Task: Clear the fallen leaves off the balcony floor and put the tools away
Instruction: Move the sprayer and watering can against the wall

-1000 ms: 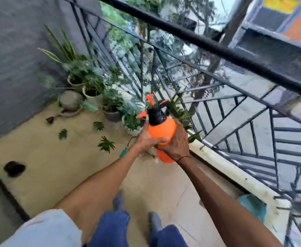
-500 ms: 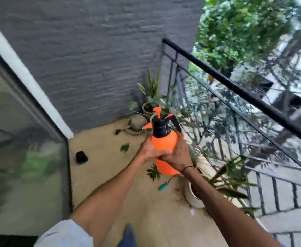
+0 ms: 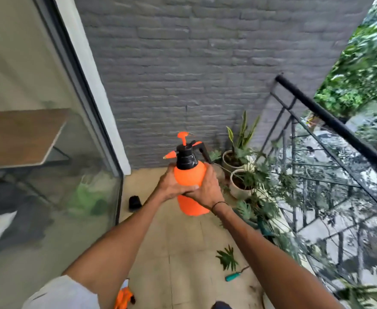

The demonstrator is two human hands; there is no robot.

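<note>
Both hands, left hand (image 3: 172, 186) and right hand (image 3: 205, 189), wrap the upright orange plastic spray bottle (image 3: 191, 175) mid-frame; green fallen leaf (image 3: 227, 257) lies lower right.

Grey brick wall (image 3: 183, 63), glass door (image 3: 38, 152) — potted plants (image 3: 241, 172) beside railing (image 3: 330, 121)

Both arms stretched toward twelve o'clock, left hand (image 3: 172, 186) and right hand (image 3: 205, 189) wrapped around the orange spray bottle (image 3: 189, 175), fingers overlapping at its front.
</note>
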